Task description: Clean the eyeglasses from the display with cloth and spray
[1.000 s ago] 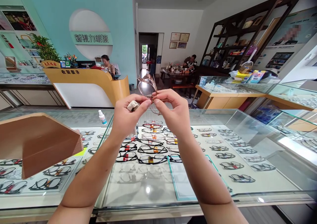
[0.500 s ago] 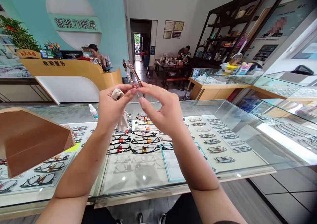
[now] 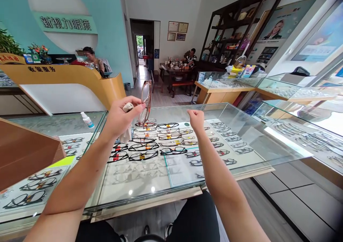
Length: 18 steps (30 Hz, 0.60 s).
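Note:
My left hand (image 3: 123, 114) is closed on a pair of eyeglasses (image 3: 146, 94) with a thin pinkish-brown, see-through frame. It pinches them between thumb and fingers, and they stand on edge above the glass display case (image 3: 134, 185). A pale cleaning cloth (image 3: 125, 135) is bunched in the same hand, its lower end hanging beneath the palm. My right hand (image 3: 196, 120) is a loose fist, apart from the eyeglasses, over the right part of the case. Nothing shows sticking out of it. Rows of spectacles (image 3: 144, 155) lie under the glass below both hands.
A white spray bottle (image 3: 87, 120) stands on the glass left of my left hand. A brown box-like object (image 3: 26, 152) juts in at the left. Beyond are a yellow reception counter (image 3: 115, 88) with a person behind it, and another person at a dark table (image 3: 177, 69).
My right hand has let go of the eyeglasses, moved right and curled into a fist. The eyeglasses have turned in my left hand and now reach lower. The view has swung right.

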{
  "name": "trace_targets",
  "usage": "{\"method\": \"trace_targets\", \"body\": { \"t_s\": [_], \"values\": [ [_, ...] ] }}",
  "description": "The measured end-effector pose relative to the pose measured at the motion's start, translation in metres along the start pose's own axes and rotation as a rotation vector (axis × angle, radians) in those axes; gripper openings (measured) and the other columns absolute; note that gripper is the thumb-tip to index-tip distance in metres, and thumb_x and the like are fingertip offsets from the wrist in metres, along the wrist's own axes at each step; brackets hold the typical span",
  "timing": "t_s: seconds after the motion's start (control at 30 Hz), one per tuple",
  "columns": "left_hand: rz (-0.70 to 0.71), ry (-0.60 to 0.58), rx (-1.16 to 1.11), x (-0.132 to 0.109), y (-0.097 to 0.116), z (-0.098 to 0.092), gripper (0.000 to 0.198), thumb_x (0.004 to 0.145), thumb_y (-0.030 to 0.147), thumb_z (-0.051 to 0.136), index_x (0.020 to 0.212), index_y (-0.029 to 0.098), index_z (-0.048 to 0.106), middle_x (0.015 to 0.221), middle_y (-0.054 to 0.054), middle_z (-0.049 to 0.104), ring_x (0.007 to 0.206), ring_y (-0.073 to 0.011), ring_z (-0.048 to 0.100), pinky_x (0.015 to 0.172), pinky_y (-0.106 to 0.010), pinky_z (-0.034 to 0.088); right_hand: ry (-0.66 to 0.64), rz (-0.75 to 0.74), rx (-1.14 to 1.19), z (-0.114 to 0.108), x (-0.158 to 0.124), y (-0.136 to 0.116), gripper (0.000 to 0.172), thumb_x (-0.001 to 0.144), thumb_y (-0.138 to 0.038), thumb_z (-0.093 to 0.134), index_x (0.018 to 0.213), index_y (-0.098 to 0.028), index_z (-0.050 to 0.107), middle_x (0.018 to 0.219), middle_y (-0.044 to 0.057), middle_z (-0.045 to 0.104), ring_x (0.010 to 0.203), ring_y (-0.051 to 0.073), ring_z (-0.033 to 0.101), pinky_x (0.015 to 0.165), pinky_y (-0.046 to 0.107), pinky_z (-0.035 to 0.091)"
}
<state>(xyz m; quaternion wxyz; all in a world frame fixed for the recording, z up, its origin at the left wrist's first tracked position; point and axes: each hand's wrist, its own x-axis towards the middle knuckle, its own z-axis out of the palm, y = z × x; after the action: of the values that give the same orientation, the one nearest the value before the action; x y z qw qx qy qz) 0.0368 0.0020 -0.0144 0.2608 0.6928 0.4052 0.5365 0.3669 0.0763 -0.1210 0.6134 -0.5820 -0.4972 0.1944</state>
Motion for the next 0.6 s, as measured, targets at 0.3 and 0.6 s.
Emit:
{"method": "trace_targets", "body": {
  "t_s": [0.3,0.6],
  "values": [
    [-0.009,-0.292,0.413,0.037,-0.006,0.043,0.029,0.092,0.051,0.074,0.094,0.024,0.082,0.083,-0.004,0.075,0.066,-0.0156,0.057,0.06,-0.03,0.043,-0.059,0.269,-0.086,0.0,0.025,0.059,0.045,0.106,-0.046,0.076,0.142,-0.019,0.071,0.145,0.01,0.073,0.126,0.032,0.075,0.106,0.052,0.067],
    [0.06,-0.685,1.054,0.096,-0.038,0.108,0.032,0.094,0.042,0.067,0.114,0.025,0.086,0.119,-0.009,0.085,0.106,-0.0297,0.074,0.079,-0.036,0.051,-0.082,0.289,-0.121,0.009,0.031,0.08,0.045,0.107,-0.045,0.076,0.142,-0.019,0.071,0.145,0.011,0.073,0.125,0.031,0.075,0.105,0.052,0.067]
  ]
}}
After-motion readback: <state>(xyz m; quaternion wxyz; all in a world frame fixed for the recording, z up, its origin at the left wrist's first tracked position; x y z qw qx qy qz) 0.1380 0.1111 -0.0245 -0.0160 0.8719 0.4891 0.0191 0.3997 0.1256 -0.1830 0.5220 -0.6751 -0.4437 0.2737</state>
